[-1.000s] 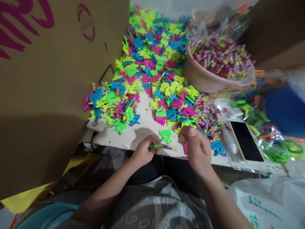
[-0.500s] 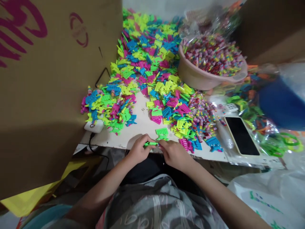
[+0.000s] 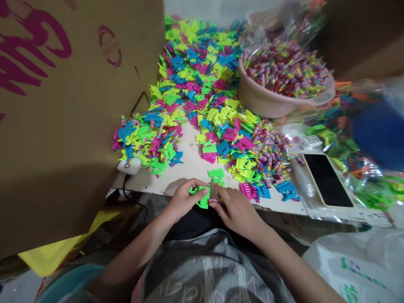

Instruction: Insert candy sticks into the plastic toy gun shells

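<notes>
My left hand (image 3: pixel 186 198) pinches a flat bright green plastic toy piece (image 3: pixel 204 201) over the table's front edge. Close beside it, my right hand (image 3: pixel 236 210) has a small pink striped stick (image 3: pixel 215 201) between thumb and fingers, its end at the green piece's right edge. Whether the two are joined I cannot tell. Just beyond my hands lies another green slotted piece (image 3: pixel 216 176). Pink slotted pieces (image 3: pixel 248 191) and a blue one (image 3: pixel 286 190) rest to the right of it. A pile of similar striped sticks (image 3: pixel 272 147) lies farther right.
A large heap of coloured plastic pieces (image 3: pixel 195 63) covers the back of the table, with a smaller pile (image 3: pixel 148 141) at left. A pink basin (image 3: pixel 265 99) holds many striped sticks. A phone (image 3: pixel 328 180) lies at right. A cardboard box (image 3: pixel 78 126) walls the left side.
The green piece has turned from edge-on to flat face up in my left hand. My right hand has shifted slightly right and down, and the striped stick now shows. The view has shifted slightly.
</notes>
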Demonstrator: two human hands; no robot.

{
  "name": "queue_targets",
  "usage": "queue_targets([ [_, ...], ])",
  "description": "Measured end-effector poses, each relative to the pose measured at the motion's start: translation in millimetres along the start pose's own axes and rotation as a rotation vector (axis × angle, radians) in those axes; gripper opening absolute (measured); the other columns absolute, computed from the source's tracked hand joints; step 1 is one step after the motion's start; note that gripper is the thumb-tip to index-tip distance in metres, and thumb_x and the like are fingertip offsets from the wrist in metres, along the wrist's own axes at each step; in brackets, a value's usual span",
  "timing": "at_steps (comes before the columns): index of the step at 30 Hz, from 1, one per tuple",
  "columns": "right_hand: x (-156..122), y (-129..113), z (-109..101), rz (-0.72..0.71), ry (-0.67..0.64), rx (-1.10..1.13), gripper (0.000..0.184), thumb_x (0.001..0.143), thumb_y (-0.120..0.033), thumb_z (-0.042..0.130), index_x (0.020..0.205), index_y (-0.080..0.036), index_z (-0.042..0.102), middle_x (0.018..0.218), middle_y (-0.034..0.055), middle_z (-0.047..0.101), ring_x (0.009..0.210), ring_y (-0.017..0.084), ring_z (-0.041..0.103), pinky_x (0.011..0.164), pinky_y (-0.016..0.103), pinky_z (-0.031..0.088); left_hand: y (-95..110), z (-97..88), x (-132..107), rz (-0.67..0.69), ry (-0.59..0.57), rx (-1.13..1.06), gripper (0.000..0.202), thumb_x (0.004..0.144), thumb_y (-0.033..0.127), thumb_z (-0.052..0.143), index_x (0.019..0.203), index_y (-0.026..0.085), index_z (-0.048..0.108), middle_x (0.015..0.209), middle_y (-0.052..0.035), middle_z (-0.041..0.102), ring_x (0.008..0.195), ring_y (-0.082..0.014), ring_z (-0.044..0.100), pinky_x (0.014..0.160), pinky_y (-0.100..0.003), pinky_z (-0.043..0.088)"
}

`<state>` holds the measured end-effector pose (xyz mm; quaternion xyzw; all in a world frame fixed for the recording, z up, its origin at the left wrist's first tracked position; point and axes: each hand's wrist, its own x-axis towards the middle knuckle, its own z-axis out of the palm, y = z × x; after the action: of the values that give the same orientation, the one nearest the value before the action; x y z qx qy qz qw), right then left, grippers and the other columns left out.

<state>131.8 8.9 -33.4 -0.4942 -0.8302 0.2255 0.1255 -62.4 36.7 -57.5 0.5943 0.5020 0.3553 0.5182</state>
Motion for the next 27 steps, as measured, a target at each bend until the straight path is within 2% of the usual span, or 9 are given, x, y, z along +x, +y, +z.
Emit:
queue_targets([
  [4, -29, -10, 5, 0.002, -0.044, 0.152, 0.050, 0.100, -0.026, 0.043, 0.149, -0.016, 0.038, 0.102, 0.0131, 0.073, 0.086, 0.025, 0.069, 0.073, 0.034, 0.054, 11, 6.8, -25, -0.188, -0.080, -0.139, 0.026, 0.078, 0.043, 0.072, 0.084, 0.019, 0.065, 0.088, -0.0027, 0.070, 0.083, -0.0189, 0.065, 0.073, -0.027, 0.051],
  [8, -59, -14, 27, -0.039, -0.009, 0.206, 0.047, 0.100, -0.023, 0.038, 0.146, -0.011, 0.043, 0.094, 0.0136, 0.073, 0.083, 0.025, 0.068, 0.073, 0.036, 0.057, 5, 22.7, -52, -0.349, -0.091, -0.211, 0.032, 0.075, 0.047, 0.075, 0.083, 0.018, 0.065, 0.083, -0.0018, 0.068, 0.078, -0.0174, 0.062, 0.070, -0.027, 0.050],
  [10, -72, -15, 40, -0.048, 0.034, 0.218, 0.046, 0.101, -0.023, 0.036, 0.143, -0.010, 0.046, 0.096, 0.0150, 0.073, 0.081, 0.025, 0.067, 0.073, 0.037, 0.058, -2, 30.9, -63, -0.408, -0.089, -0.231, 0.034, 0.073, 0.049, 0.075, 0.082, 0.018, 0.065, 0.081, -0.0017, 0.068, 0.076, -0.0174, 0.062, 0.069, -0.027, 0.050],
  [14, -87, -17, 54, -0.001, 0.090, 0.248, 0.043, 0.099, -0.019, 0.037, 0.141, -0.015, 0.049, 0.105, 0.0143, 0.073, 0.082, 0.024, 0.067, 0.076, 0.039, 0.059, -16, 41.9, -77, -0.422, -0.134, -0.186, 0.038, 0.073, 0.054, 0.073, 0.080, 0.018, 0.064, 0.079, -0.0016, 0.066, 0.076, -0.0178, 0.061, 0.070, -0.028, 0.048],
  [17, -92, -18, 54, 0.011, 0.077, 0.278, 0.043, 0.100, -0.021, 0.039, 0.142, -0.018, 0.049, 0.104, 0.0132, 0.074, 0.083, 0.024, 0.068, 0.078, 0.040, 0.059, -19, 44.4, -80, -0.420, -0.155, -0.161, 0.039, 0.074, 0.056, 0.071, 0.080, 0.018, 0.064, 0.078, -0.0011, 0.064, 0.075, -0.0176, 0.060, 0.070, -0.028, 0.047],
  [20, -96, -19, 52, 0.017, 0.059, 0.274, 0.043, 0.102, -0.025, 0.039, 0.143, -0.016, 0.047, 0.102, 0.0138, 0.074, 0.085, 0.024, 0.068, 0.078, 0.039, 0.060, -17, 44.9, -80, -0.426, -0.145, -0.187, 0.038, 0.072, 0.055, 0.073, 0.080, 0.019, 0.063, 0.077, 0.0000, 0.063, 0.074, -0.0165, 0.058, 0.069, -0.027, 0.046],
  [27, -98, -18, 58, -0.066, 0.077, 0.233, 0.053, 0.102, -0.021, 0.034, 0.154, -0.016, 0.027, 0.104, 0.0139, 0.073, 0.087, 0.026, 0.068, 0.080, 0.043, 0.060, -9, 48.9, -80, -0.511, -0.096, -0.282, 0.043, 0.064, 0.056, 0.078, 0.077, 0.018, 0.062, 0.073, 0.0018, 0.060, 0.069, -0.0145, 0.055, 0.066, -0.026, 0.044],
])
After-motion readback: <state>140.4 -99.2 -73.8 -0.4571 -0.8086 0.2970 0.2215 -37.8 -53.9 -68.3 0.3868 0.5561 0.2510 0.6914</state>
